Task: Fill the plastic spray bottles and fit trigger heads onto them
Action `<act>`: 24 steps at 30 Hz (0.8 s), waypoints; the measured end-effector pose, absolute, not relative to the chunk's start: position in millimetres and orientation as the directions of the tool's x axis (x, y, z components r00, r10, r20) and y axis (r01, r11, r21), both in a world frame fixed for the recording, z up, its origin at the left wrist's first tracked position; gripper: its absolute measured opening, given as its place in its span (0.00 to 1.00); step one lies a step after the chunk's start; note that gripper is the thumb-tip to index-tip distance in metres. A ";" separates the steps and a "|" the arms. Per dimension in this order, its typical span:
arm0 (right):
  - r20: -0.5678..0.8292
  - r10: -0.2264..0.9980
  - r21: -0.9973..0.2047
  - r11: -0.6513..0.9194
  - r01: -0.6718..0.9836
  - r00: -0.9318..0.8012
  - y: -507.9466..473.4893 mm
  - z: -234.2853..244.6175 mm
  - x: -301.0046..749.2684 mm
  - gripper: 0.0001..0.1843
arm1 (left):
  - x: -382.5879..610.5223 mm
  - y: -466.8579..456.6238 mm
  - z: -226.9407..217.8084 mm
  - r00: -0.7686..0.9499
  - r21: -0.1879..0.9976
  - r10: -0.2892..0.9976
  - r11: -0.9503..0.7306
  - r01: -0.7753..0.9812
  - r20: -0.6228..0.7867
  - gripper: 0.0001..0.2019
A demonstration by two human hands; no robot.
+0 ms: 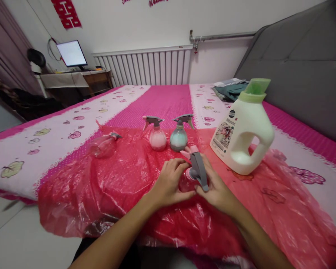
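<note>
Between my two hands stands a spray bottle [196, 170] with a grey and pink trigger head and a clear pinkish body. My left hand [172, 182] wraps the body from the left. Around its right side curls my right hand [217, 188], thumb near the grey head. Just beyond, a round pink spray bottle [158, 139] and a round teal spray bottle [179, 138] stand upright side by side. Another clear pink spray bottle [102, 145] lies on its side to the left. A large cream detergent jug [242, 130] with a green cap stands at the right.
Red plastic sheeting [123, 179] covers the near part of the bed [165, 97]. Folded clothes [231, 89] lie at the back right, beside a grey headboard [294, 63]. A radiator [145, 67] and a desk with a monitor [72, 53] are beyond.
</note>
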State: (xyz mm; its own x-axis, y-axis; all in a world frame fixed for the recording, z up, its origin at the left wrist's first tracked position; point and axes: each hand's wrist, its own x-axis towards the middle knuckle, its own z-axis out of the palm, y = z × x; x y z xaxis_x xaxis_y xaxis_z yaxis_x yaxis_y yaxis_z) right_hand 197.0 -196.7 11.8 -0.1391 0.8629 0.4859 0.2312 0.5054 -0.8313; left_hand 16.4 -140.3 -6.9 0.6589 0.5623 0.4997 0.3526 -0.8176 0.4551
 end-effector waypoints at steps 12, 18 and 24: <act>0.386 0.873 -0.908 0.417 0.047 -0.300 -195.6 21.5 198.0 0.35 | 16.4 -137.6 -15.5 0.716 0.390 0.501 -0.858 0.335 0.486 0.22; 0.452 0.884 -0.892 0.448 -0.060 -0.123 -188.5 14.6 188.9 0.29 | 19.5 -136.3 -19.9 0.699 0.396 0.526 -0.844 0.361 0.485 0.20; 0.389 0.917 -0.910 0.398 -0.121 0.086 -182.8 7.5 185.4 0.27 | 21.1 -135.5 -9.1 0.663 0.504 0.584 -0.793 0.343 0.468 0.23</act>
State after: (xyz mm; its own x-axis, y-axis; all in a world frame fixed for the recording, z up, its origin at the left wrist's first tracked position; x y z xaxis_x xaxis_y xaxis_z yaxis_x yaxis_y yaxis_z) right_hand 185.4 -182.8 7.5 0.0861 0.9170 0.3894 -0.1205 0.3976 -0.9096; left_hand 21.1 -135.5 -9.1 0.6628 0.5844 0.4681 0.3431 -0.7927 0.5038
